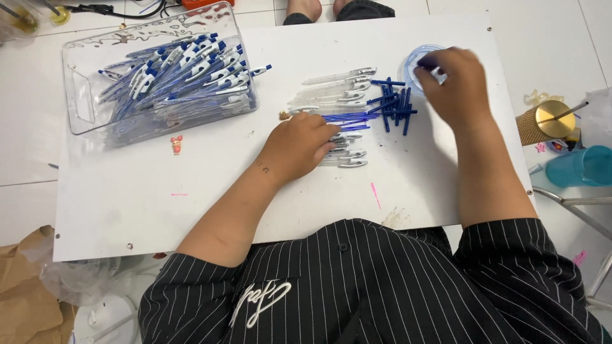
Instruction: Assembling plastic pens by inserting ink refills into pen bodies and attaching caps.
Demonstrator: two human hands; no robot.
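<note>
The left hand's fingers (322, 137) are curled down over a row of clear pen barrels (335, 95) and thin blue refills (349, 118) near the middle of the table (159, 204); whether they pinch one piece or only press on the row cannot be told, since the fingertips are hidden against the parts. The left hand (296, 146) lies flat and low, its forearm running back toward the near edge.

The right hand (452, 83) reaches toward the far right corner, its fingers bunched over the rim of a small round clear dish (414, 60) (what it pinches there, if anything, is too small to see). Just beside the dish lies a loose heap of dark blue pen caps (395, 105), touching the ends of the barrels.

By the far left corner a clear plastic bin (76, 95) holds a deep heap of finished blue-and-white pens (185, 70), so much of the assembly looks done. What is left seems small: the dozen or so barrels, refills and caps laid out between the hands.
</note>
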